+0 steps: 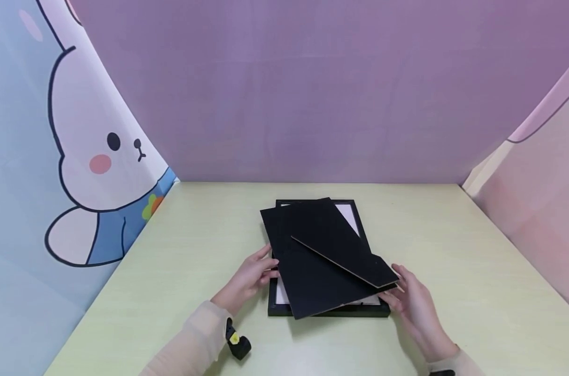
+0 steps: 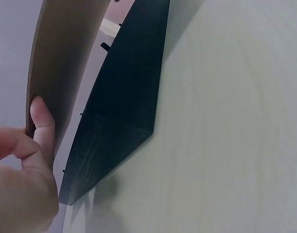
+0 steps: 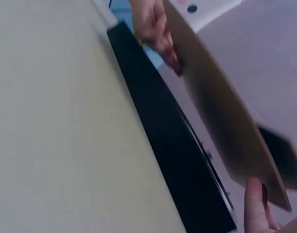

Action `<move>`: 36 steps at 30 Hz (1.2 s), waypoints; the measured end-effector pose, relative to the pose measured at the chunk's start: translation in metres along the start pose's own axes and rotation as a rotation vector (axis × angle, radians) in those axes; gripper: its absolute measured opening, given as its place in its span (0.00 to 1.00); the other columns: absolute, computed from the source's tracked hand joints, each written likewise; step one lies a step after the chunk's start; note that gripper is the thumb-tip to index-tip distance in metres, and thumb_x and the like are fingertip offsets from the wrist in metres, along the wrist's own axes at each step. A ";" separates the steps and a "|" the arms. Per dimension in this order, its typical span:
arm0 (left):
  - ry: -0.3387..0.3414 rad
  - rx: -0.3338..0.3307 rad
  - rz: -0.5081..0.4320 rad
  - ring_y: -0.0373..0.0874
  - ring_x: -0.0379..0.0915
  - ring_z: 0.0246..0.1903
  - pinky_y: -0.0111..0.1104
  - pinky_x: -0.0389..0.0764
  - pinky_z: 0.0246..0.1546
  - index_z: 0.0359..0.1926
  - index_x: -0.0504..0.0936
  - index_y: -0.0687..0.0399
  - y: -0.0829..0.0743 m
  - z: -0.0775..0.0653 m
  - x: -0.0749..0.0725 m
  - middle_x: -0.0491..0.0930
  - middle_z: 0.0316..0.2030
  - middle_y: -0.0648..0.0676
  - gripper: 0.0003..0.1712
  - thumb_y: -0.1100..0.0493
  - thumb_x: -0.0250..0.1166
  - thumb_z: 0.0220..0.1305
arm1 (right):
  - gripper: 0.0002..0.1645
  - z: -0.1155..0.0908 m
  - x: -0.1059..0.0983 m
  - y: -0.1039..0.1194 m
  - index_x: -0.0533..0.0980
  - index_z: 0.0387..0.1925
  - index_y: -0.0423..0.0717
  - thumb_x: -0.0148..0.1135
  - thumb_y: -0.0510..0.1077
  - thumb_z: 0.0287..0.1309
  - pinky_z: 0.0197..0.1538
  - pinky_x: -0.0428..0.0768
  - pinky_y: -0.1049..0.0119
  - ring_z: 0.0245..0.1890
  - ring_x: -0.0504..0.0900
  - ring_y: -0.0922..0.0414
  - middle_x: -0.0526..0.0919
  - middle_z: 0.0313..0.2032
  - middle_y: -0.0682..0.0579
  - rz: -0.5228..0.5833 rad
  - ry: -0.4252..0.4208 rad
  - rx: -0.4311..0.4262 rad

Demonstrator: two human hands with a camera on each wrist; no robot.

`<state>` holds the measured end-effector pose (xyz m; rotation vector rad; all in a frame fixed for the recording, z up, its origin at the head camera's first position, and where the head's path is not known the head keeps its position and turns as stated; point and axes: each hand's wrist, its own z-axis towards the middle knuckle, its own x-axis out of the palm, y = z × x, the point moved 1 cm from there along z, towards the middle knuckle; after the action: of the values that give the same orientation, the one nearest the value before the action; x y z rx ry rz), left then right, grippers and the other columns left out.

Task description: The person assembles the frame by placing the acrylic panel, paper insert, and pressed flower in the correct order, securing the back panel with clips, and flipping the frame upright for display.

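Note:
A black backing board (image 1: 308, 284) with a fold-out stand flap (image 1: 347, 248) is tilted and turned askew over a black picture frame (image 1: 331, 312). Between finger and thumb, my left hand (image 1: 247, 277) pinches the board's left edge. On the opposite side, my right hand (image 1: 413, 308) grips the right corner by the flap's end. Both wrist views show the board's brown underside (image 2: 65, 58) raised off the frame. The frame lies flat, with a whitish panel (image 1: 282, 295) inside it, mostly covered by the board. Small tabs (image 2: 105, 46) stick up along its inner edge.
The pale wooden table (image 1: 195, 219) extends around the frame. A purple backdrop (image 1: 312, 104) rises behind it, with a rabbit-print cloth (image 1: 92, 130) on the left and a pink cloth (image 1: 547, 209) on the right. A black strap device (image 1: 239, 345) sits at the left wrist.

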<state>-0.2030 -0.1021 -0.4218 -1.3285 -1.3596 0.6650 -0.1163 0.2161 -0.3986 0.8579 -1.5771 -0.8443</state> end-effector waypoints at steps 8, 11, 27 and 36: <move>0.054 -0.032 0.055 0.34 0.74 0.19 0.19 0.59 0.12 0.70 0.50 0.59 0.001 0.000 -0.004 0.75 0.28 0.51 0.37 0.69 0.53 0.62 | 0.09 0.004 -0.007 0.007 0.81 0.35 0.59 0.55 0.44 0.63 0.29 0.75 0.73 0.28 0.79 0.64 0.82 0.35 0.57 -0.270 -0.029 0.044; 0.045 -0.034 0.070 0.34 0.74 0.19 0.18 0.60 0.12 0.70 0.51 0.58 0.000 -0.001 -0.004 0.77 0.31 0.52 0.37 0.69 0.53 0.62 | 0.10 0.005 -0.007 0.007 0.82 0.37 0.56 0.55 0.40 0.62 0.32 0.78 0.71 0.29 0.81 0.63 0.83 0.33 0.55 -0.285 0.013 0.050; 0.026 -0.033 0.167 0.34 0.73 0.21 0.19 0.62 0.13 0.69 0.55 0.56 -0.007 0.008 -0.004 0.71 0.52 0.63 0.34 0.66 0.54 0.64 | 0.14 0.010 -0.011 0.006 0.78 0.42 0.50 0.52 0.33 0.60 0.36 0.79 0.69 0.28 0.79 0.64 0.82 0.34 0.55 -0.302 0.167 0.098; -0.009 -0.030 0.183 0.35 0.74 0.25 0.20 0.63 0.14 0.69 0.57 0.53 -0.008 0.012 -0.002 0.64 0.59 0.66 0.31 0.63 0.54 0.66 | 0.14 0.011 -0.010 0.003 0.78 0.42 0.50 0.53 0.33 0.60 0.36 0.79 0.69 0.28 0.79 0.63 0.83 0.36 0.54 -0.259 0.152 0.110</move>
<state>-0.2168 -0.1022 -0.4179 -1.4875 -1.2691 0.7764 -0.1263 0.2273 -0.4021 1.1964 -1.4077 -0.8569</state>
